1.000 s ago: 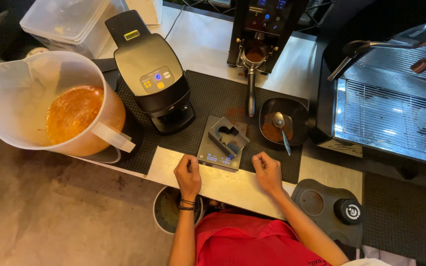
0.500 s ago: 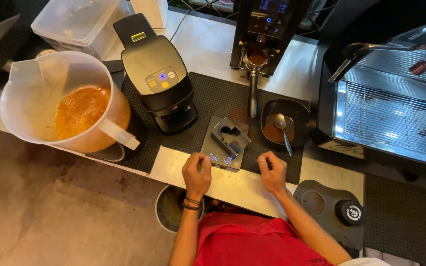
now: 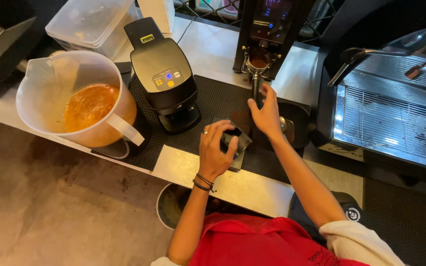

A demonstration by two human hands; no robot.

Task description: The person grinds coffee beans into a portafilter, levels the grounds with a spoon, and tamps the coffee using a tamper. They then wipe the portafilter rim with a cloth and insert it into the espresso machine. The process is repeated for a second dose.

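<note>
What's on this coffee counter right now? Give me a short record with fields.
left hand: grips a small dark square scale
right hand: on the black portafilter handle under the tall black grinder
left side: translucent plastic jug of orange liquid
middle: black boxy machine with buttons
surface: black rubber mat

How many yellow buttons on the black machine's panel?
3, clustered on the sloped grey control panel of the black countertop machine, beside the translucent plastic pitcher. Others may be too small to tell.
</note>
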